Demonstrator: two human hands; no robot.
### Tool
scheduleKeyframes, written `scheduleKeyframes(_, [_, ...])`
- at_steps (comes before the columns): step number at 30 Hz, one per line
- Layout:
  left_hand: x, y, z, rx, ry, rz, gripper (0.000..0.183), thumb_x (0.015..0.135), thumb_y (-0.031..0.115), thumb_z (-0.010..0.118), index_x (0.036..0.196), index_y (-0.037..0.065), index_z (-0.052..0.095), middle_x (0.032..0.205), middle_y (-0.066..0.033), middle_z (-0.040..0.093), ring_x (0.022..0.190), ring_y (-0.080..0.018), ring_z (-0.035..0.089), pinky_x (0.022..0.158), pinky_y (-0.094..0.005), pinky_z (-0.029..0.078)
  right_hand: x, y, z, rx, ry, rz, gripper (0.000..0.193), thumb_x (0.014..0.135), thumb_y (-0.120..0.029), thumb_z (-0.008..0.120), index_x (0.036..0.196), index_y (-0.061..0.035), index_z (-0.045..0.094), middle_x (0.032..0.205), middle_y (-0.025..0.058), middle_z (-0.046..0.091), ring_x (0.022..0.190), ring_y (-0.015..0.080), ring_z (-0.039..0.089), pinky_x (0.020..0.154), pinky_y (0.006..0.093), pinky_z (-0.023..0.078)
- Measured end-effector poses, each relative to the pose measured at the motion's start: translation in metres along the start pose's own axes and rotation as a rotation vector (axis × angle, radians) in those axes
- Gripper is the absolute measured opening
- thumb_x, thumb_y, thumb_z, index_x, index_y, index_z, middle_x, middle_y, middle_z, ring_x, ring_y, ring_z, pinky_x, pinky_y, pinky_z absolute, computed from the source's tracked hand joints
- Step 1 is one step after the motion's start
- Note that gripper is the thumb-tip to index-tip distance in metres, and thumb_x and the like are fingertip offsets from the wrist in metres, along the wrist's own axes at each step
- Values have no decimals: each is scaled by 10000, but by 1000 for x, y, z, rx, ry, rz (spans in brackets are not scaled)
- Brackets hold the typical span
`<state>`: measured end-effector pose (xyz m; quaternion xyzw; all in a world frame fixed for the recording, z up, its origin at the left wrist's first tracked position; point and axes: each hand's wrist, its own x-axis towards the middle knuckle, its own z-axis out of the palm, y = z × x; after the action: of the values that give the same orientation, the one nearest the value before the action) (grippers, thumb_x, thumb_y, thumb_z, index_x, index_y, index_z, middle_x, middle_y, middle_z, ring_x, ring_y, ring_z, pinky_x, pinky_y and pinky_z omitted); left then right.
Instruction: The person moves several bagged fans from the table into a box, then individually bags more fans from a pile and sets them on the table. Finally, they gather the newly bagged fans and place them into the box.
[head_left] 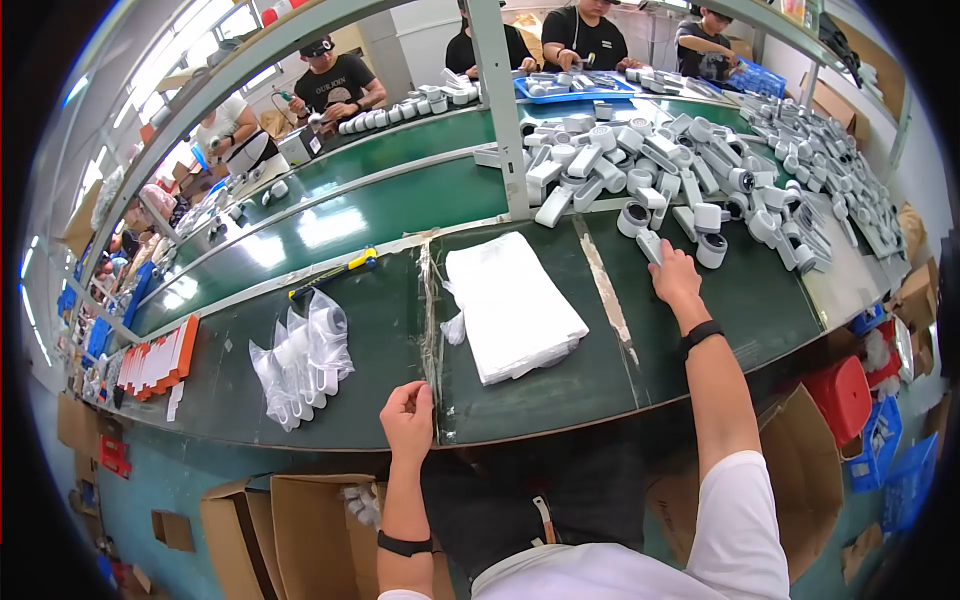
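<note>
My right hand reaches to the near edge of a big heap of white-grey handheld devices. Its fingers close round the handle of one device, whose round dark-faced head points away from me. My left hand is curled shut at the table's front edge, with nothing showing in it. Between my hands lies a stack of white plastic bags. To the left, several devices in clear bags rest side by side in a row.
A yellow-and-black tool lies behind the bagged devices. Orange boxes with white slips stand far left. A metal post rises at the table's back. Open cartons sit below. Co-workers are seated across the green conveyor.
</note>
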<state>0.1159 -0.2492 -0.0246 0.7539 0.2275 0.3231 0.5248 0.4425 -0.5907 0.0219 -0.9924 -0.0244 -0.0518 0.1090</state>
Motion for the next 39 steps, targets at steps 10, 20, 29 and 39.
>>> scheduleKeyframes(10, [6,95,59,234,-248,414,171,817,104,706,970,29,692,903,-94,680,788,-213,637,698,-306,509,-85,10,-59,1749,-300,100,449,878,-128,577,1310,-53,478,969,141,654,781,238,680,683,378,573])
scheduleKeyframes(20, [28,94,116,670,-413,569,84,785,157,705,813,78,715,859,-95,656,851,-317,599,753,-411,493,-203,9,-49,1860,-297,62,584,609,31,516,1193,21,520,806,107,591,611,233,603,564,352,518])
scheduleKeyframes(29, [29,103,113,543,-382,474,124,856,83,620,948,13,665,861,-173,656,853,-360,618,756,-442,489,-228,-4,-50,1800,-378,65,581,610,65,496,1188,42,544,807,92,596,589,208,595,542,323,502])
scheduleKeyframes(39, [33,96,115,526,-349,584,156,841,79,609,941,-19,678,876,-206,655,840,-370,634,761,-416,501,-241,-14,-47,1691,-420,29,523,625,60,530,1145,33,581,828,61,616,684,160,599,642,285,489])
